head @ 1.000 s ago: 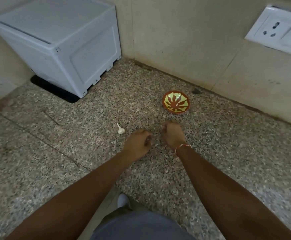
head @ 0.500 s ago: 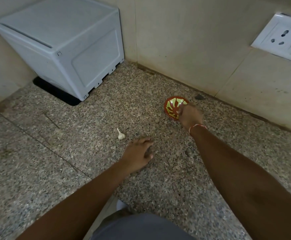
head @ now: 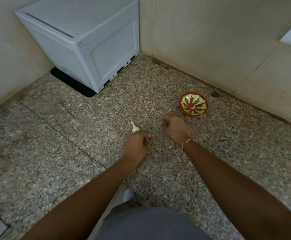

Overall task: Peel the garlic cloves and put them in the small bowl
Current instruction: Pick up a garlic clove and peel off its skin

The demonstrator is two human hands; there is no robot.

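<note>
The garlic bulb (head: 134, 128) is lying on the granite counter (head: 54, 144), just beyond the left hand (head: 136, 144). The small bowl (head: 192, 104) is sitting nearby, apparently holding one pale clove. Both the left hand and the right hand (head: 173, 128) are curling loosely; any contents are indiscernible. Judged step: fetching another clove, requiring separation from the bulb. Blur is obscuring the fingertips.

We have one head-worn view, looking steeply down over the speckled granite counter (head: 158, 80), facing the beige tiled wall (head: 210, 40) at 12 o'clock, close in.
</note>
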